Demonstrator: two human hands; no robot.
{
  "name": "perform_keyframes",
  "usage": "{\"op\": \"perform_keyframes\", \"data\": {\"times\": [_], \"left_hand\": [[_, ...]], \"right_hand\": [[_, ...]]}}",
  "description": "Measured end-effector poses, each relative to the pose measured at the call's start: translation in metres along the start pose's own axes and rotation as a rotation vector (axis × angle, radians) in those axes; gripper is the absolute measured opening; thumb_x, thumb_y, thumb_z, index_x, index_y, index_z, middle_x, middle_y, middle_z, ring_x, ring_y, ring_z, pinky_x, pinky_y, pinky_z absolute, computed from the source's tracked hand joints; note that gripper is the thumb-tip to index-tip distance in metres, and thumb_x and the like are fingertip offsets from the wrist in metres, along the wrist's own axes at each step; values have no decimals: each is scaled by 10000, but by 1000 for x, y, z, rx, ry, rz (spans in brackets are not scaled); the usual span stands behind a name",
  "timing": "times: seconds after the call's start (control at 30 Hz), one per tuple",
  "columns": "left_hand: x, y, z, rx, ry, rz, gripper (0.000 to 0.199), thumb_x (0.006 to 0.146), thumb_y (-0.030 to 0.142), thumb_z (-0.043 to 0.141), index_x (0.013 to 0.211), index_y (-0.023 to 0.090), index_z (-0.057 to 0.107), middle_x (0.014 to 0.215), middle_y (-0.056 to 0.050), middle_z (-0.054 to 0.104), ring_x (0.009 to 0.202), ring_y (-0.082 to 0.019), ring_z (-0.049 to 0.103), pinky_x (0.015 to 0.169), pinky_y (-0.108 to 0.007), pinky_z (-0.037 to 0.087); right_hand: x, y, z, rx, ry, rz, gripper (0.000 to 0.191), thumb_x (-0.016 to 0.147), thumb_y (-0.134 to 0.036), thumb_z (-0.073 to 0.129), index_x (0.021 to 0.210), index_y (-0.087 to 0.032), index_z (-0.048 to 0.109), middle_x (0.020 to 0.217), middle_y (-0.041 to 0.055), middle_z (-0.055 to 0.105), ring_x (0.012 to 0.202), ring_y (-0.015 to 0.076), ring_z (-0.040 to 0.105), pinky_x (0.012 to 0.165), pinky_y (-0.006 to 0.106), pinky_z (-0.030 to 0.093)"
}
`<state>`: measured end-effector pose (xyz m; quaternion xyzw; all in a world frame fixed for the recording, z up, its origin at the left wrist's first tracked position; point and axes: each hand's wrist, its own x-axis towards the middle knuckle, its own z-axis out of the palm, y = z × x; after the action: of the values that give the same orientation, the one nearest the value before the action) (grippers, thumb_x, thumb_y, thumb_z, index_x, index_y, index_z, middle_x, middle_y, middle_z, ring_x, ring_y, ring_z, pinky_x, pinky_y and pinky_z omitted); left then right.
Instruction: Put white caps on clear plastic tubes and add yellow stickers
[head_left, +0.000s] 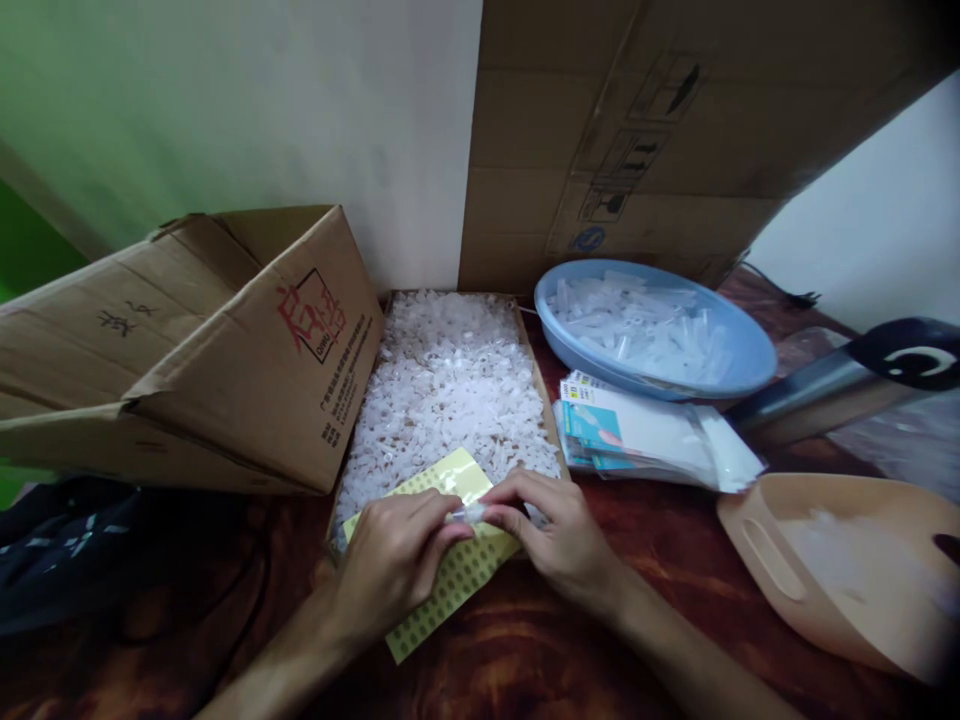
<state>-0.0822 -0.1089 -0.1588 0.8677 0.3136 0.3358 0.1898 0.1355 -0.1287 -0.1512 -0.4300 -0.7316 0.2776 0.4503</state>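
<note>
1 yellow sheet [446,600], 1 blue basin [577,348]; 1 clear piece [471,513] sat between left hand [397,545] and right hand [559,525] fingers, both pinching it.

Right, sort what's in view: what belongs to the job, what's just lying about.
Likely the job:
left hand and right hand
small clear piece between them
dotted yellow sheet
shallow box of translucent pieces
perhaps the blue basin

Probably lying about:
metallic cylinder
large cardboard box

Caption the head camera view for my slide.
Left hand and right hand pinch a small translucent plastic piece above a yellow rectangular sheet of dark dots.
</note>
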Motion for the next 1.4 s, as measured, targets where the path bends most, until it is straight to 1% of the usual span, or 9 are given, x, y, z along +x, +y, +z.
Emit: {"op": "perform_keyframes", "data": {"times": [0.13, 0.3, 0.43, 0.63, 0.77, 0.87, 1.03, 1.2, 1.4], "left_hand": [[0, -2, 2, 46, -11, 42, 117, 1035, 256, 537, 1076, 192, 625, 857, -35, 742, 701, -198, 703, 618, -286, 457], [3, -5, 1, 96, 5, 57, 134, 1047, 250, 508, 1080, 178, 616, 842, -36, 727, 681, -196, 684, 600, -290, 446], [2, -3, 3, 161, -25, 90, 163, 1054, 281, 499, 1055, 175, 623, 772, -26, 684, 643, -199, 642, 580, -300, 417], [1, -2, 6, 185, 3, 140, 152, 1048, 275, 516, 1075, 173, 626, 750, -19, 674, 633, -191, 633, 571, -292, 425], [2, -7, 5, 155, 47, 123, 176, 1041, 240, 528, 1153, 163, 640, 826, -39, 704, 679, -185, 670, 598, -281, 483], [3, -7, 4, 62, 30, 88, 233, 1031, 219, 554, 1242, 190, 648, 879, -38, 716, 738, -163, 700, 644, -250, 525], [5, -4, -2, -160, 111, -96, 210, 956, 290, 695, 1147, 202, 696, 958, -43, 748, 829, -155, 717, 712, -227, 555], [8, -6, -11, -277, 170, -327, 170, 898, 353, 762, 983, 207, 751, 867, -18, 752, 715, -141, 684, 579, -203, 496], [6, -3, -12, -294, 219, -146, 145, 888, 209, 777, 1027, 216, 734, 871, 2, 730, 784, -122, 682, 712, -207, 521]], "right_hand": [[-3, 4, 1, -84, -97, 13, 456, 1091, -317, 462, 669, -168, 556, 623, -10, 530, 587, 114, 500, 582, 265, 341], [1, -7, -6, -7, -165, 117, 179, 997, -302, 648, 1127, -182, 617, 949, 22, 607, 791, 138, 563, 704, 257, 409], [1, -10, -5, -1, -221, 124, 60, 1023, -194, 536, 1013, -182, 595, 941, 26, 595, 829, 147, 554, 748, 268, 408], [-2, -1, 2, -60, -202, 187, 389, 1102, -323, 403, 760, -183, 527, 751, 12, 552, 714, 150, 522, 671, 293, 360], [2, -8, -3, 15, -185, 128, 152, 1032, -309, 593, 1127, -194, 623, 1011, 41, 626, 909, 166, 590, 805, 283, 443], [3, -10, -5, 29, -176, 72, 141, 983, -186, 638, 1122, -198, 615, 1037, 44, 628, 977, 177, 596, 855, 288, 460], [0, -3, -3, 32, -33, 83, 158, 936, -76, 604, 1031, -203, 611, 1011, 33, 620, 837, 155, 572, 762, 279, 462], [-1, 2, -3, 109, 34, 64, 143, 984, -140, 586, 1092, -229, 617, 1071, 30, 643, 977, 165, 610, 870, 279, 482], [-4, -7, 0, 97, -8, 115, 145, 1043, -197, 493, 1143, -215, 598, 1009, 32, 641, 920, 153, 619, 810, 252, 489]]}}
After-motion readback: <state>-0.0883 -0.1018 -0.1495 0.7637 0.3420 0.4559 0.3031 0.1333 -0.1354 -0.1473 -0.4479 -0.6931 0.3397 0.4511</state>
